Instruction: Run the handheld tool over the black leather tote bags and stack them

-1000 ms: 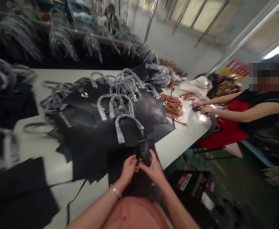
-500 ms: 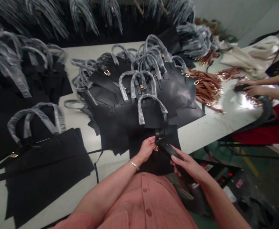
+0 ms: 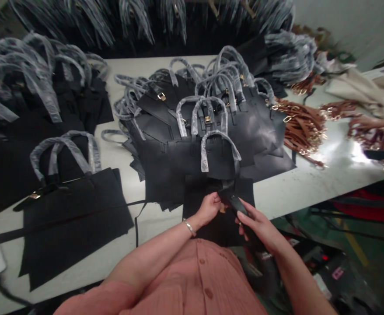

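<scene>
White table point(image 3: 162, 221) below, left hand point(image 3: 209, 209) pinched on black strap point(image 3: 226, 188), right hand point(image 3: 258, 221) curled around slanted black tool point(image 3: 235, 204).

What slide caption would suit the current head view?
Left hand at a black bag, right hand gripping a black tool, wrapped handles beyond.

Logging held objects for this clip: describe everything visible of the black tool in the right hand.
The black tool has a long, smooth body, slightly shiny, plastic-looking. The right hand grips it at a slant, its front end pointing up and left, near the left hand and over the black bag panel. The tip merges with dark material, so contact there cannot be told; its rear is lost against the dark background.
</scene>
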`<state>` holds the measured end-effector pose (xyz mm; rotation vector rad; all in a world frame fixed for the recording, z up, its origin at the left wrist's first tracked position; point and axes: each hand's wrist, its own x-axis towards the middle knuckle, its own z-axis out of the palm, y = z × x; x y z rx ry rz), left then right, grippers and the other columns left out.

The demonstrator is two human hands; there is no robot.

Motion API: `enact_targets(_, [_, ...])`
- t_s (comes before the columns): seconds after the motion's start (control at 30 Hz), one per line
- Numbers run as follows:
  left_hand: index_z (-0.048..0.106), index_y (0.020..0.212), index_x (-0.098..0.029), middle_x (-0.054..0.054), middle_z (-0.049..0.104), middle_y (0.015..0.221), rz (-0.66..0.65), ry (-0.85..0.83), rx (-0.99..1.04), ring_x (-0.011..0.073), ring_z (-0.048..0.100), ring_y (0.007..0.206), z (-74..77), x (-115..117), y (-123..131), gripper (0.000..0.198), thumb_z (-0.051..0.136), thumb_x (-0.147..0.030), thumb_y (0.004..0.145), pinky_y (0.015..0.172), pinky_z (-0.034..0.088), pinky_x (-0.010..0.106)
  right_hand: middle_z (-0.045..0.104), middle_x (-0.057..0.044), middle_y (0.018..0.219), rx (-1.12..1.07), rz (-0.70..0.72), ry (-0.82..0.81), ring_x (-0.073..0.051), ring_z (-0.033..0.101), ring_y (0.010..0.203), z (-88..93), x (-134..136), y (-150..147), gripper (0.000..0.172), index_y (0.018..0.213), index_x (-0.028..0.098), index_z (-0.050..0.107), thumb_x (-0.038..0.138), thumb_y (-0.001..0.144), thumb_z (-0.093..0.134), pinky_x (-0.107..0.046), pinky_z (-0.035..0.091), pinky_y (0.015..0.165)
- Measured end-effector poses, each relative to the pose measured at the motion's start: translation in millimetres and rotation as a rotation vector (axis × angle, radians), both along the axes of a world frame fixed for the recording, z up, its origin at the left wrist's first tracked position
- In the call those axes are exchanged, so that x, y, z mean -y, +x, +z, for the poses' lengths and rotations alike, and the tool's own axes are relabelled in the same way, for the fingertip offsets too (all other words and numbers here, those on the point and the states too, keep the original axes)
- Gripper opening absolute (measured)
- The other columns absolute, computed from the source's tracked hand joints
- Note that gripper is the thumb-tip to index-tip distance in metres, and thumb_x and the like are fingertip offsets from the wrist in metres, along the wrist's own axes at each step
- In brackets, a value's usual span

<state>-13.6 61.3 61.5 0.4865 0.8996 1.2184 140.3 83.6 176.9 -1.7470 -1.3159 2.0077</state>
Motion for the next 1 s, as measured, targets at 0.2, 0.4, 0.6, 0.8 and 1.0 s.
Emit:
enact_targets(0.2, [0.063, 0.104, -0.01, 0.012, 0.071, 0.099, 0.09, -0.063, 0.063, 0.018, 0.067, 0.088, -2.1, -3.6, 0.8, 0.035, 0.068, -0.01, 0.069, 0.08, 0.048, 0.028, 0.061, 0.001, 0.076, 0.031, -0.045, 0.042, -0.012, 0.058, 0.05, 8.9, -10.5, 8.5, 0.075, 0.142, 0.025, 0.038, 0.047, 0.077, 0.067, -0.022, 0.045, 0.04])
enact_targets(0.4, [0.062, 0.105, -0.01, 0.01, 0.071, 0.092, 0.071, -0.066, -0.047, 0.0145, 0.066, 0.076, -4.4, -6.3, -11.1, 0.031, 0.065, -0.013, 0.074, 0.07, 0.049, 0.025, 0.06, 0.002, 0.071, 0.066, 0.026, -0.091, -0.012, 0.058, 0.048, 13.4, -7.7, 9.4, 0.071, 0.141, 0.026, 0.041, 0.045, 0.077, 0.066, -0.02, 0.042, 0.038])
enact_targets(0.6, [0.057, 0.107, -0.011, 0.008, 0.07, 0.087, 0.028, -0.061, -0.09, 0.0121, 0.064, 0.069, 2.6, -18.2, -23.9, 0.034, 0.064, -0.012, 0.074, 0.063, 0.048, 0.022, 0.059, 0.002, 0.072, 0.038, 0.008, -0.005, -0.013, 0.06, 0.053, 17.7, -14.3, -1.6, 0.073, 0.142, 0.024, 0.039, 0.045, 0.077, 0.066, -0.021, 0.044, 0.039])
enact_targets(0.8, [0.053, 0.107, -0.012, 0.006, 0.069, 0.084, -0.021, -0.101, -0.042, 0.0108, 0.064, 0.064, 10.7, -16.6, -27.2, 0.037, 0.067, -0.011, 0.072, 0.061, 0.048, 0.022, 0.06, 0.001, 0.073, 0.004, 0.029, -0.046, -0.015, 0.061, 0.057, 19.6, -17.2, -1.4, 0.073, 0.141, 0.023, 0.041, 0.043, 0.076, 0.068, -0.02, 0.044, 0.039])
enact_targets(1.0, [0.047, 0.109, -0.013, 0.01, 0.069, 0.09, 0.03, -0.123, 0.048, 0.017, 0.068, 0.074, 16.1, -15.8, -32.3, 0.044, 0.072, -0.016, 0.073, 0.066, 0.051, 0.027, 0.061, -0.001, 0.075, 0.051, -0.063, 0.062, -0.017, 0.06, 0.061, 23.6, -27.6, 1.2, 0.074, 0.141, 0.024, 0.042, 0.046, 0.075, 0.068, -0.022, 0.046, 0.04])
